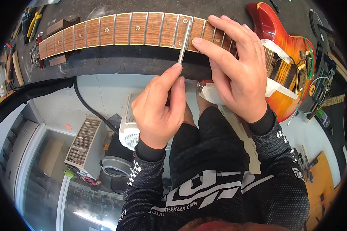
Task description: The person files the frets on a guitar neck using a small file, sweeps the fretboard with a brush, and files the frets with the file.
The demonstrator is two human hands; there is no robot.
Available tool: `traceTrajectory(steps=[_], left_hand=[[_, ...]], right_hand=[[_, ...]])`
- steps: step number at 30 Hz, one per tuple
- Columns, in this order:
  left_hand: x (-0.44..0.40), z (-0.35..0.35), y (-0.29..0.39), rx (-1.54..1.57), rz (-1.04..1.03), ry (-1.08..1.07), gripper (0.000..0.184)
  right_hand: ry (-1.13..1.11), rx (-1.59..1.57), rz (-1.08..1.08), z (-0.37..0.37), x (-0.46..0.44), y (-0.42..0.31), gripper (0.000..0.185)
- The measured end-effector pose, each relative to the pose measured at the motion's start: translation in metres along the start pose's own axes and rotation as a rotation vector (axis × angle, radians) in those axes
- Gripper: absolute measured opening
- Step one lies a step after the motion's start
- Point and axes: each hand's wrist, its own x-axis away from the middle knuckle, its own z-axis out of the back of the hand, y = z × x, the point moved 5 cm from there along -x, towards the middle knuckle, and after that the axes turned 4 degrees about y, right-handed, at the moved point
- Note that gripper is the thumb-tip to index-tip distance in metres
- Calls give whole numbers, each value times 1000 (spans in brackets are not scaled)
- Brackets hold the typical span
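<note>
A guitar neck with a brown wooden fretboard, metal frets and round dot inlays lies across the bench. My left hand pinches a slim metal file between thumb and forefinger. The file's upper part rests across the fretboard, roughly along a fret. Just to its right, my right hand spreads its fingers over the upper frets, fingertips touching the wood. The red and orange guitar body is at the right, with masking tape on it. Its pickup area is partly uncovered, with wires showing.
Wooden blocks sit by the neck's far end, near the tuners. Yellow-handled pliers lie at the left. Beneath the bench edge are a white perforated object, a dark hose and a narrow shelf unit.
</note>
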Motion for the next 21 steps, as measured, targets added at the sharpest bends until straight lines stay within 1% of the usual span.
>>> traceTrajectory(steps=[6, 9, 11, 12, 15, 17, 19, 20, 21], left_hand=[[21, 10, -3, -34, -47, 31, 25], [7, 6, 0, -18, -20, 9, 26], [-21, -8, 7, 23, 47, -21, 29], [-25, -15, 3, 71, -2, 34, 32], [-1, 1, 7, -62, 3, -21, 32], [16, 7, 1, -46, -30, 2, 30], [12, 8, 4, -3, -40, 22, 28], [4, 5, 4, -27, -17, -18, 27], [-11, -2, 2, 30, 9, -5, 27]], right_hand=[[-2, -2, -21, 0, 0, -1, 57], [-5, -7, -19, 0, 0, 0, 58], [-2, 2, -12, 0, 0, -1, 59], [-1, 4, -10, -1, 0, -1, 60], [-8, -3, -19, -1, -1, 0, 62], [-27, -10, -43, 0, -1, -1, 64], [-33, -16, -49, 1, -1, -1, 65], [-35, -19, -49, 1, -1, -1, 65], [-30, -14, -42, 1, -2, -1, 66]])
